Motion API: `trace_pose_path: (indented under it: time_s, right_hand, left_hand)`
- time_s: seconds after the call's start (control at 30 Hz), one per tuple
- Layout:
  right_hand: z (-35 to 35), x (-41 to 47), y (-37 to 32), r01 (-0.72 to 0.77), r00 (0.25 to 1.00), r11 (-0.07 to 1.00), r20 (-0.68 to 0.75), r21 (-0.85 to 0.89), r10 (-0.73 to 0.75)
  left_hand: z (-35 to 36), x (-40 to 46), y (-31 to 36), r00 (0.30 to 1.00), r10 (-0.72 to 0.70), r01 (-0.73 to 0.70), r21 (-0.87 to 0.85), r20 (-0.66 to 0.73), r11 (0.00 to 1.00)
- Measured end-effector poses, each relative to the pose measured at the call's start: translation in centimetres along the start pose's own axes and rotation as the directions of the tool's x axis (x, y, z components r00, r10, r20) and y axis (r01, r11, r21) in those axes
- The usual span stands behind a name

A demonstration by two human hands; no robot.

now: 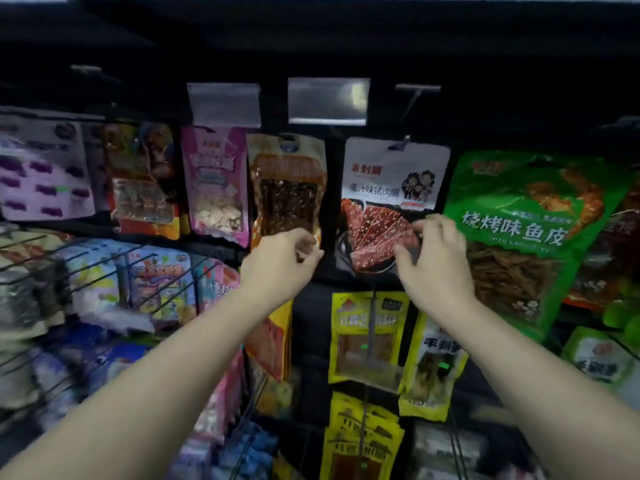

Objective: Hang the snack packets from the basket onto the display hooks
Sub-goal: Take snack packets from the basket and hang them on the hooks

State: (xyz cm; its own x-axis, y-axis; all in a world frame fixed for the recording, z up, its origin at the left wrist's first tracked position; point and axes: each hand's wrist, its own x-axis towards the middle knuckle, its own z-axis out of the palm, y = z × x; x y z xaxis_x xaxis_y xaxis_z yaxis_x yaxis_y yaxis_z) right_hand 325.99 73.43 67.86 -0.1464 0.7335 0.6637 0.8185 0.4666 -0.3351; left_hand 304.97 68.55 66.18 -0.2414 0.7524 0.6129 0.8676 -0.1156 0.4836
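White and grey on its upper half, with red meat slices printed on the lower half, a snack packet (393, 199) is seen hanging from a display hook (401, 142) at the middle of a dark rack. Its lower right part is pinched by the right hand (431, 258), whose thumb and fingertips (420, 225) are curled together on the packet's face. Just to the left, an orange-brown packet with a clear window (287, 188) is hung on its own hook, and its bottom edge is touched by the left hand (280, 261); the fingers are curled at that edge, but whether the packet is actually gripped cannot be told. Both forearms are stretched upward from the bottom of the view. A large green packet (519, 233) is hung just beside the right hand, and a pink packet (216, 181) is hung left of the orange-brown one. Two clear plastic price-tag holders (327, 100) are fixed above the middle packets. Yellow packets (367, 337) are hung in the row beneath the hands. At the left, black wire racks (104, 268) filled with blurred, pale blue packets are shown. The basket is not seen.
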Motion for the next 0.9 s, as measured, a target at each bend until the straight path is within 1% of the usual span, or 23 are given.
trace_pose_path:
  time_s: [0.03, 0.1, 0.13, 0.17, 0.23, 0.27, 0.33, 0.4, 0.43, 0.47, 0.5, 0.53, 0.57, 0.63, 0.73, 0.8, 0.87, 0.9]
  right_hand:
    - [0.2, -0.9, -1.1, 0.124, 0.992, 0.989, 0.029, -0.085, -0.122]
    - [1.4, -3.0, -4.0, 0.370, 0.929, 0.913, 0.101, -0.169, -0.357]
    - [2.2, -4.1, -5.7, 0.474, 0.879, 0.863, 0.137, -0.176, -0.456]
    - [3.2, -5.2, -7.6, 0.563, 0.825, 0.809, 0.177, -0.168, -0.537]
    - [5.7, -7.9, -11.3, 0.697, 0.710, 0.708, 0.247, -0.113, -0.660]
    - [7.0, -9.5, -13.1, 0.745, 0.653, 0.663, 0.285, -0.075, -0.701]
    - [10.2, -12.9, -16.0, 0.817, 0.538, 0.576, 0.349, 0.006, -0.767]
    - [14.1, -16.6, -17.8, 0.865, 0.414, 0.492, 0.414, 0.100, -0.811]
    - [16.2, -18.6, -18.3, 0.880, 0.345, 0.453, 0.460, 0.145, -0.818]
    - [17.9, -20.6, -18.9, 0.890, 0.277, 0.417, 0.508, 0.184, -0.815]
    - [19.6, -22.6, -19.4, 0.888, 0.198, 0.393, 0.574, 0.238, -0.794]
    - [21.1, -24.7, -19.6, 0.871, 0.098, 0.381, 0.651, 0.311, -0.753]
    - [23.0, -26.9, -19.5, 0.849, 0.012, 0.385, 0.714, 0.363, -0.700]
    - [27.2, -31.2, -18.6, 0.832, -0.120, 0.365, 0.777, 0.418, -0.618]
    - [32.8, -38.3, -16.3, 0.819, -0.302, 0.290, 0.802, 0.495, -0.515]
    - [36.4, -43.2, -14.4, 0.797, -0.424, 0.234, 0.792, 0.556, -0.440]
    - [39.9, -48.0, -12.3, 0.765, -0.511, 0.184, 0.755, 0.618, -0.412]
    - [41.6, -50.2, -11.4, 0.746, -0.549, 0.166, 0.737, 0.644, -0.395]
  left_hand:
    - [-1.1, -1.4, -0.7, 0.997, 0.074, -0.078, 0.177, 0.029, 0.981]
    - [-3.0, -4.2, -2.9, 0.977, 0.191, -0.211, 0.473, 0.090, 0.856]
    - [-4.0, -5.8, -4.1, 0.966, 0.232, -0.255, 0.567, 0.114, 0.784]
    - [-4.8, -7.4, -5.5, 0.959, 0.241, -0.279, 0.623, 0.147, 0.731]
    - [-6.7, -11.1, -8.7, 0.964, 0.219, -0.263, 0.672, 0.151, 0.693]
    - [-7.3, -13.3, -10.5, 0.973, 0.182, -0.230, 0.686, 0.142, 0.690]
    - [-8.1, -18.6, -14.2, 0.989, 0.058, -0.140, 0.726, 0.136, 0.673]
    - [-8.2, -24.9, -17.9, 0.976, -0.138, -0.035, 0.746, 0.168, 0.665]
    - [-8.0, -28.1, -19.3, 0.945, -0.259, 0.024, 0.752, 0.197, 0.659]
    - [-7.9, -31.2, -20.5, 0.887, -0.395, 0.082, 0.763, 0.237, 0.642]
    - [-7.8, -34.2, -21.3, 0.789, -0.549, 0.158, 0.773, 0.275, 0.614]
    - [-7.3, -37.3, -22.2, 0.669, -0.680, 0.245, 0.776, 0.299, 0.582]
    - [-6.5, -40.4, -23.1, 0.563, -0.766, 0.317, 0.775, 0.310, 0.546]
    - [-4.7, -46.6, -24.8, 0.429, -0.846, 0.416, 0.762, 0.317, 0.496]
    - [-1.0, -54.7, -25.6, 0.200, -0.926, 0.531, 0.759, 0.320, 0.377]
    - [2.5, -59.5, -26.2, 0.040, -0.934, 0.576, 0.756, 0.354, 0.311]
    - [6.4, -64.0, -27.2, -0.081, -0.918, 0.618, 0.742, 0.389, 0.260]
    - [8.4, -66.0, -27.8, -0.126, -0.909, 0.639, 0.734, 0.397, 0.232]
